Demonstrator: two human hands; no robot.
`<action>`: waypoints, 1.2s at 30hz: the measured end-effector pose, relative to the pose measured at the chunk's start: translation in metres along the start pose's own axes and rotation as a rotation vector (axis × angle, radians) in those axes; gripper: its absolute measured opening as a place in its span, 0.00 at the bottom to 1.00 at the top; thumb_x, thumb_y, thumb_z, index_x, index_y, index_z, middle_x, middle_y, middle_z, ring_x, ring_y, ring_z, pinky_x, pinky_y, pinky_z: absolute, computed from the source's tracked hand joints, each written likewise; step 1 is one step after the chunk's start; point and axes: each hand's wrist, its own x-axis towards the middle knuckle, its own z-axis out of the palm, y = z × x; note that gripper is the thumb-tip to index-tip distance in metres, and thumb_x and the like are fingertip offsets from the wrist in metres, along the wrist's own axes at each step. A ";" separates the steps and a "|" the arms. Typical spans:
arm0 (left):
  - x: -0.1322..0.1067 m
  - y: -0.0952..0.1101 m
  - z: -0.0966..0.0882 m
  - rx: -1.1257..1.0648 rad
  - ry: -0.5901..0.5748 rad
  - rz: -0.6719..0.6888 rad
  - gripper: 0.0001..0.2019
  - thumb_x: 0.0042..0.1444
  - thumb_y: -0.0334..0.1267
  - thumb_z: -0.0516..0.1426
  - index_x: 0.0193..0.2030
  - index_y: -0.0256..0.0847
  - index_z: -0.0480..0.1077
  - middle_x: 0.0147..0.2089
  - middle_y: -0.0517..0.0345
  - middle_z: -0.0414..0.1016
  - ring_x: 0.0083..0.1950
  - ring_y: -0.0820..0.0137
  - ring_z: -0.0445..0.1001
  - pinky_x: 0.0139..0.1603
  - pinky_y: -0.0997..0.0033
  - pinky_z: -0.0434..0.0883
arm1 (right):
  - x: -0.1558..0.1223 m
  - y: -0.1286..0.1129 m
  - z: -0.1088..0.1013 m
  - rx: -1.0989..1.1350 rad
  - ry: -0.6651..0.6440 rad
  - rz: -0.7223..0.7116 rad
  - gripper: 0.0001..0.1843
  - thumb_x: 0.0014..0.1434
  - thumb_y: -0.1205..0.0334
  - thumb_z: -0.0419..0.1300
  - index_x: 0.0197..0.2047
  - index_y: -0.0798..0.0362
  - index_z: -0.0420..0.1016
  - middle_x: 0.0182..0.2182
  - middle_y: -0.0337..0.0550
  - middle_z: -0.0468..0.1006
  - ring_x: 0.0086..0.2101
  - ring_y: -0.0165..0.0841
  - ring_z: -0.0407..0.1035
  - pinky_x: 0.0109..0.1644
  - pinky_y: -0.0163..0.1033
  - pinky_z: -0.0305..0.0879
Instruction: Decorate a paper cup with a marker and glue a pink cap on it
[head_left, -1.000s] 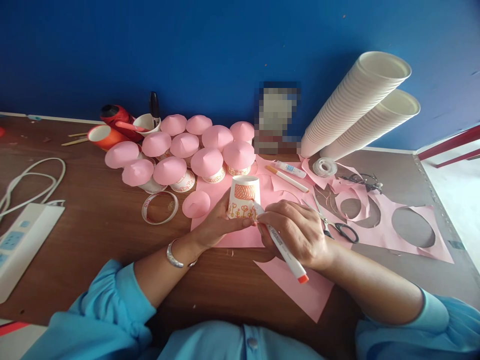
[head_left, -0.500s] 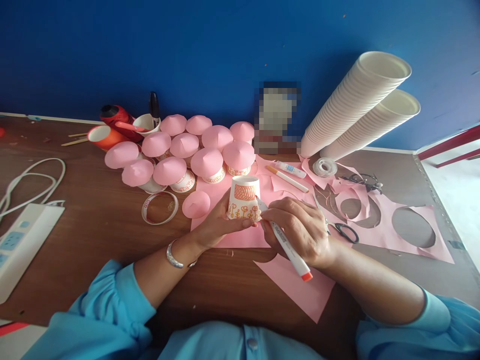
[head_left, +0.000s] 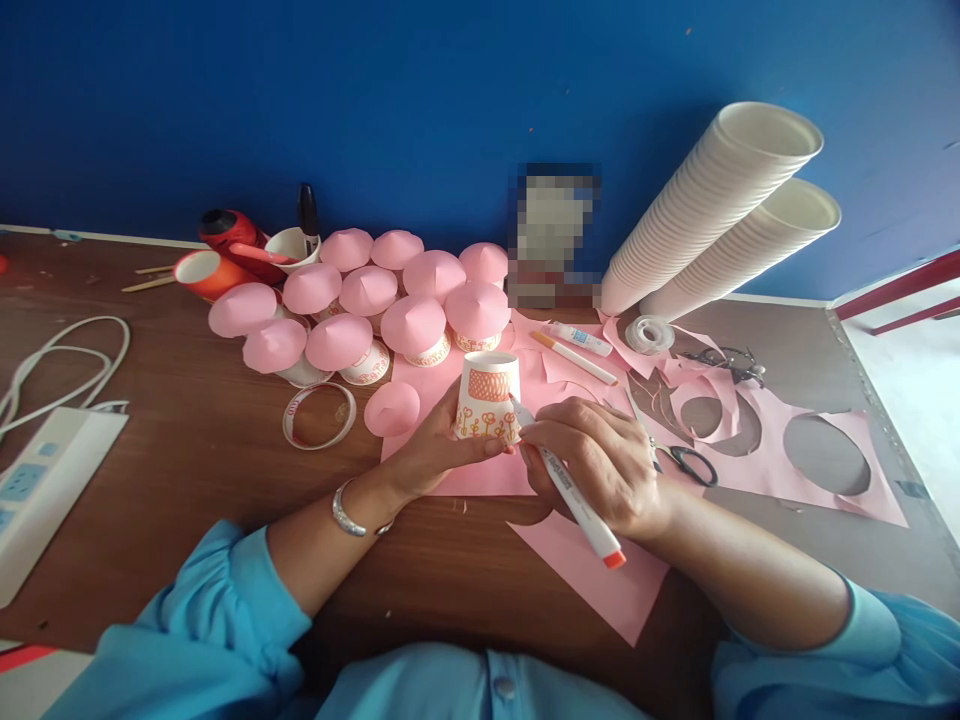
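Note:
My left hand [head_left: 439, 448] is closed round a small upturned white paper cup [head_left: 489, 394] with orange drawings on its side. My right hand [head_left: 600, 462] grips a white marker [head_left: 574, 492] with an orange end cap, its tip touching the cup's lower right side. Both hands rest over a pink paper sheet [head_left: 480, 470] on the brown table [head_left: 187, 470]. A silver bracelet [head_left: 346, 510] circles my left wrist.
Several cups topped with pink cones [head_left: 367, 300] stand behind. Two leaning stacks of white cups [head_left: 720, 210] are at the back right. Scissors [head_left: 686, 462], tape roll [head_left: 649, 333], glue tube [head_left: 581, 338], cut pink sheets [head_left: 810, 450], a cut cup ring [head_left: 319, 414], a power strip [head_left: 45, 480] and a red glue gun [head_left: 236, 235] lie around.
My right hand has shifted the marker slightly along the cup's lower right side. The cup and my left hand have hardly moved.

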 end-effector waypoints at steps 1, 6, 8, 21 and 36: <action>0.000 0.000 0.000 0.002 -0.003 0.004 0.18 0.54 0.37 0.71 0.49 0.42 0.72 0.40 0.59 0.76 0.42 0.70 0.75 0.43 0.71 0.73 | 0.000 0.000 0.000 -0.007 0.000 0.001 0.11 0.59 0.77 0.63 0.45 0.59 0.71 0.31 0.44 0.75 0.30 0.33 0.70 0.30 0.39 0.70; 0.000 -0.001 0.000 0.005 0.005 -0.002 0.18 0.53 0.37 0.71 0.48 0.42 0.72 0.40 0.58 0.77 0.42 0.69 0.75 0.43 0.71 0.73 | 0.001 0.001 0.000 -0.024 -0.005 0.000 0.11 0.60 0.76 0.62 0.45 0.59 0.71 0.31 0.44 0.76 0.30 0.33 0.71 0.30 0.39 0.70; -0.001 -0.002 -0.001 0.007 0.008 -0.002 0.19 0.53 0.37 0.71 0.49 0.42 0.72 0.41 0.58 0.77 0.42 0.69 0.76 0.43 0.70 0.72 | 0.001 0.002 0.001 -0.028 -0.008 0.002 0.10 0.61 0.76 0.61 0.45 0.58 0.71 0.31 0.43 0.76 0.30 0.33 0.71 0.30 0.38 0.70; -0.001 0.003 0.004 0.009 0.027 -0.013 0.22 0.52 0.38 0.72 0.49 0.42 0.69 0.38 0.60 0.74 0.39 0.70 0.73 0.40 0.70 0.70 | -0.001 -0.002 0.000 0.022 0.002 -0.008 0.10 0.61 0.75 0.62 0.46 0.57 0.71 0.31 0.43 0.75 0.29 0.32 0.71 0.29 0.38 0.71; -0.001 0.001 0.002 0.038 0.011 0.017 0.21 0.53 0.37 0.71 0.51 0.43 0.69 0.39 0.59 0.74 0.40 0.69 0.73 0.40 0.70 0.70 | 0.000 -0.002 0.000 0.026 -0.001 -0.014 0.13 0.61 0.76 0.60 0.48 0.57 0.70 0.33 0.44 0.76 0.30 0.32 0.71 0.29 0.38 0.72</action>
